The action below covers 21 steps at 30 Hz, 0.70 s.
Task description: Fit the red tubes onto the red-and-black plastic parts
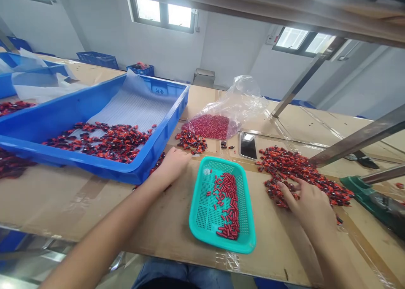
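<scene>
My left hand (175, 163) is by the near right corner of the blue tray (148, 171), fingers curled down; anything in them is hidden. Just beyond it lies a small heap of red and black plastic parts (191, 142). My right hand (311, 202) reaches into a larger pile of the same parts (294, 164), thumb and forefinger apart, touching its near edge. Between my hands stands a green perforated basket (201, 196) with many short dark red cylinders (230, 200) gathered mostly along its right side.
A clear plastic bag (218, 120) of small red pieces lies behind the basket, near a phone (248, 146). Red and black parts cover white sheeting (136, 99) in the blue tray. Metal posts (363, 135) and a green metal tool base (357, 187) stand at right.
</scene>
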{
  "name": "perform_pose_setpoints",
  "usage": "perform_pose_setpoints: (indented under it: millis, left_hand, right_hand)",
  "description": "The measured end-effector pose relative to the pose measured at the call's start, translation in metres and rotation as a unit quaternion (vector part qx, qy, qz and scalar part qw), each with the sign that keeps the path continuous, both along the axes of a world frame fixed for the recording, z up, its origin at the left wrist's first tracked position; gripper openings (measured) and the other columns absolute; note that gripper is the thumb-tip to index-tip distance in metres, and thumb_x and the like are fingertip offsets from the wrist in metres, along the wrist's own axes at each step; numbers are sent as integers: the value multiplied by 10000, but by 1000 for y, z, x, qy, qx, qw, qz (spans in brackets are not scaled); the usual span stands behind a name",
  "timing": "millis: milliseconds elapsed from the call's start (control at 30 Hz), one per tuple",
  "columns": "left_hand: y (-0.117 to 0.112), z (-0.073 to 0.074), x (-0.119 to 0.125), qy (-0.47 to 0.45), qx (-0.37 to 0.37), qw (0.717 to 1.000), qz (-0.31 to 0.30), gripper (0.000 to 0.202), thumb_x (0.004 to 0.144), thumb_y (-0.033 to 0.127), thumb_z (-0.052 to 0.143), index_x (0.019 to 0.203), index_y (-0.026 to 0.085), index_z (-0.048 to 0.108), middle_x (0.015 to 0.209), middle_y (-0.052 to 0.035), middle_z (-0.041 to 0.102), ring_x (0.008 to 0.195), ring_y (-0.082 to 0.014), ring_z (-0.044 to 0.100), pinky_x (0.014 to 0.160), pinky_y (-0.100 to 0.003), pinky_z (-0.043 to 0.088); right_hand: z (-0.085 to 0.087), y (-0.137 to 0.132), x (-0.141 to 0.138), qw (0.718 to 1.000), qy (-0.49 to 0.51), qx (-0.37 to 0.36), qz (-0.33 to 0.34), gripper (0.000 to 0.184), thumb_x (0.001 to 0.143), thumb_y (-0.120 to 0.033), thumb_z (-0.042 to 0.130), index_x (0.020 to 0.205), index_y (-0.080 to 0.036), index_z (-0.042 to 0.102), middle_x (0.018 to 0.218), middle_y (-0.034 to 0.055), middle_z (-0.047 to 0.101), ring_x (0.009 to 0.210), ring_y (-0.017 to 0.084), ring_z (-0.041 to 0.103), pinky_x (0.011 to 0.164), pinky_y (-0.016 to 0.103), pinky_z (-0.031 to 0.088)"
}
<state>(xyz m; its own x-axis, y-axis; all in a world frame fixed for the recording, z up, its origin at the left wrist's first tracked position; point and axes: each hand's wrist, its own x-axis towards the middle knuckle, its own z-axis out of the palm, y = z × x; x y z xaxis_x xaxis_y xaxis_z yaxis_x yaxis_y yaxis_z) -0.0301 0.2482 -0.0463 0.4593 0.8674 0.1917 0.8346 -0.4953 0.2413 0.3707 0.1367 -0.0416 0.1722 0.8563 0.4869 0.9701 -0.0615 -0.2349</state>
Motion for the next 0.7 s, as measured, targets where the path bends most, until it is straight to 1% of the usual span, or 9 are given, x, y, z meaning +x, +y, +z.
perform_pose_setpoints:
  millis: [67, 133, 200, 267, 367, 467, 533, 600, 700]
  left_hand:
    - [-1, -2, 0, -24, 3, 1000, -12, 263, 1016, 351, 697, 1197, 160, 681, 1197, -82, 715, 1037, -239, 717, 916, -459, 616]
    - [-8, -1, -1, -67, 15, 997, -24, 233, 1015, 330, 693, 1170, 156, 683, 1168, -75, 713, 1028, -238, 710, 917, -462, 607]
    - [-22, 3, -1, -127, 31, 991, -41, 163, 1024, 251, 648, 1150, 155, 691, 1109, -70, 700, 1004, -231, 702, 911, -442, 600]
    - [-43, 9, 0, -196, 48, 978, -61, 162, 1025, 173, 584, 1134, 175, 704, 1050, -62, 675, 983, -217, 694, 895, -391, 601]
    - [-85, 19, 4, -301, 63, 949, -72, 119, 1024, 192, 607, 1078, 231, 706, 1043, -45, 669, 994, -196, 702, 871, -309, 611]
    - [-127, 24, 11, -382, 58, 920, -67, 60, 1026, 222, 654, 1063, 268, 665, 1038, -17, 721, 999, -173, 734, 891, -273, 629]
    - [-149, 25, 16, -431, 47, 900, -46, 101, 1014, 235, 689, 1085, 278, 633, 992, 3, 750, 957, -158, 758, 878, -248, 646]
    - [-165, 27, 20, -501, 23, 865, -21, 194, 962, 210, 762, 1082, 283, 629, 968, 23, 778, 934, -148, 775, 878, -225, 655]
    - [-177, 30, 26, -598, -18, 801, -9, 315, 870, 101, 832, 1049, 292, 658, 963, 52, 810, 933, -140, 786, 865, -206, 666]
  right_hand:
    - [2, -6, -22, 997, -30, 12, 63, 718, 1023, -684, 320, 1098, -91, 717, 965, 267, 749, 935, 423, 707, 808, 583, 552]
    - [5, -12, -53, 985, -55, -9, 163, 497, 1086, -538, 365, 1097, -184, 715, 1024, 158, 772, 974, 307, 715, 860, 453, 578]
    - [6, -14, -85, 964, -83, -38, 249, 302, 1095, -405, 464, 1077, -243, 718, 1044, 73, 778, 1001, 233, 709, 887, 360, 577]
    - [4, -11, -113, 948, -114, -58, 291, 169, 1060, -269, 566, 1124, -236, 719, 1079, 62, 777, 1020, 228, 703, 904, 355, 577]
    - [-3, -1, -136, 939, -158, -79, 296, 217, 978, -79, 619, 1154, -160, 716, 1084, 117, 774, 981, 277, 709, 855, 405, 591]
    - [-9, 6, -144, 932, -189, -103, 291, 207, 896, 27, 625, 946, -150, 722, 923, 117, 759, 846, 296, 705, 732, 394, 580]
    - [-11, 8, -145, 930, -197, -113, 289, 233, 864, 56, 624, 859, -165, 696, 837, 103, 738, 782, 288, 692, 681, 371, 557]
    - [-14, 8, -145, 932, -193, -118, 283, 254, 850, 76, 607, 854, -165, 685, 815, 107, 731, 764, 286, 688, 669, 362, 545]
    - [-19, 8, -144, 938, -168, -119, 280, 278, 857, 94, 554, 840, -155, 675, 809, 128, 726, 748, 298, 692, 664, 381, 551]
